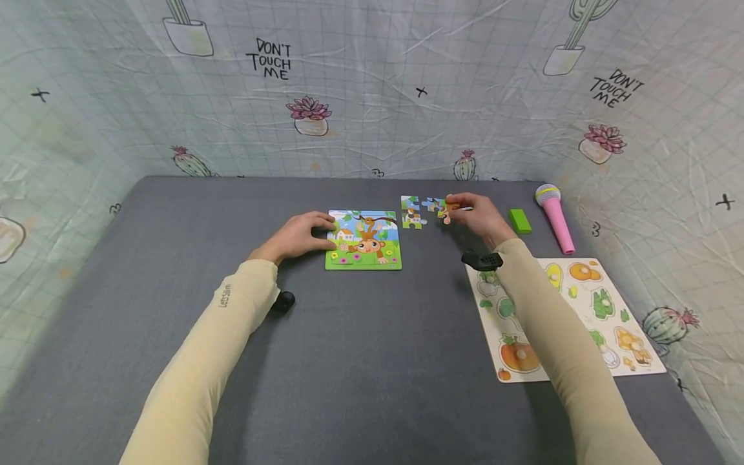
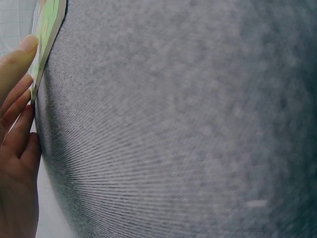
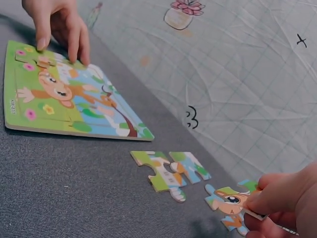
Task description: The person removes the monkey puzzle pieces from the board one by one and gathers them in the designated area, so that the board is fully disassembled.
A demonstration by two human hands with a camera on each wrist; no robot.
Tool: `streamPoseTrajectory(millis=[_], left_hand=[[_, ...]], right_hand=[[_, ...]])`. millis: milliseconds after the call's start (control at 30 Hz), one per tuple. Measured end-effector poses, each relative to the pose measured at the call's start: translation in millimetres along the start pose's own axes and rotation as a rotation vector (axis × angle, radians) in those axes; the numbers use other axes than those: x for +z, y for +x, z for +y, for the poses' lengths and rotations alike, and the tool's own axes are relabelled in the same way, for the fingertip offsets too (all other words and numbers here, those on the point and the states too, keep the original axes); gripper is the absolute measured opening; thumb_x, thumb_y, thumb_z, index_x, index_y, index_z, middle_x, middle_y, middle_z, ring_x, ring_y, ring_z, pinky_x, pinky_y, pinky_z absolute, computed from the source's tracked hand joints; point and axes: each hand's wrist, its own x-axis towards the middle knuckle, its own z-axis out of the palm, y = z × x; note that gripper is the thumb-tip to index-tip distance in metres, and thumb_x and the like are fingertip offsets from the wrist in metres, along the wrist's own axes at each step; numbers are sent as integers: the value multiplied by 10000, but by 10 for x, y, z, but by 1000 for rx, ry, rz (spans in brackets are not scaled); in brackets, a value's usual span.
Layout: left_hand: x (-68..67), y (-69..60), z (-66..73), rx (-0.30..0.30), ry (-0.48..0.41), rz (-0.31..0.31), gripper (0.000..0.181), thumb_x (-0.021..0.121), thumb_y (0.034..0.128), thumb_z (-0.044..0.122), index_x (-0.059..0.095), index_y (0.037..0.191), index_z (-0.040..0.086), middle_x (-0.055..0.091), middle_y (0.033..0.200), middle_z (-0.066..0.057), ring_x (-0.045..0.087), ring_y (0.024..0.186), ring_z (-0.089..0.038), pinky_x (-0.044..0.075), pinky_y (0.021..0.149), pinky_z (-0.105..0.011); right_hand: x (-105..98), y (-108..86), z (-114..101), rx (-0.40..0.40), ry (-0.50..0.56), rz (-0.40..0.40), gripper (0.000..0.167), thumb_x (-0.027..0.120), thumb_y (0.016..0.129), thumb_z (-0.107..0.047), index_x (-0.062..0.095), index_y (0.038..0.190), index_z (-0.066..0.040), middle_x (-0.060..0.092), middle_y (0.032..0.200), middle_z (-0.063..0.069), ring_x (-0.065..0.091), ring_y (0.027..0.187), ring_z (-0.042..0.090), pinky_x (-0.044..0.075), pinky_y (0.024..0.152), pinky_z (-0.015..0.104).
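A jigsaw board with a monkey picture lies flat on the grey table. My left hand rests at its left edge, thumb and fingertips touching the board apart from each other. In the left wrist view the thumb lies along the board's edge. My right hand pinches a puzzle piece with part of a monkey's face on it, right of the board. Fingers hide part of that piece. Beside it another blue piece shows. Two loose pieces, one upper and one lower, lie closer to the board.
A green block and a pink toy microphone lie right of my right hand. Beneath my right forearm is a vegetable puzzle board at the table's right side. A printed cloth wall rises behind the table.
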Motion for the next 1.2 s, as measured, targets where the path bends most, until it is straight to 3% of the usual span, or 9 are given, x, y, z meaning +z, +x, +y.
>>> streamPoseTrajectory(millis=[367,667,1200], left_hand=[[-2,-6,13,0,0,-2,518,742,884,325,627,1301,42,466,1464,-102,355,1393,-308,275,1155,-488],[1,0,-7,5,-1,-4,526,743,882,329,624,1304,39,464,1466,-104,353,1394,-312,271,1156,-493],[9,1,-23,10,-4,-1,525,743,883,325,623,1307,40,465,1465,-103,348,1398,-309,273,1156,-490]], right_hand=[[29,17,147,-65,-56,-31,385,563,1000,-87,515,1377,-23,492,1301,196,489,1139,325,448,962,475],[69,79,210,-47,-82,-15,366,608,977,-91,558,1334,-35,503,1262,180,514,1111,302,480,929,420],[120,107,244,-2,-120,-27,382,626,969,-112,557,1334,-28,501,1250,181,474,1108,315,453,922,437]])
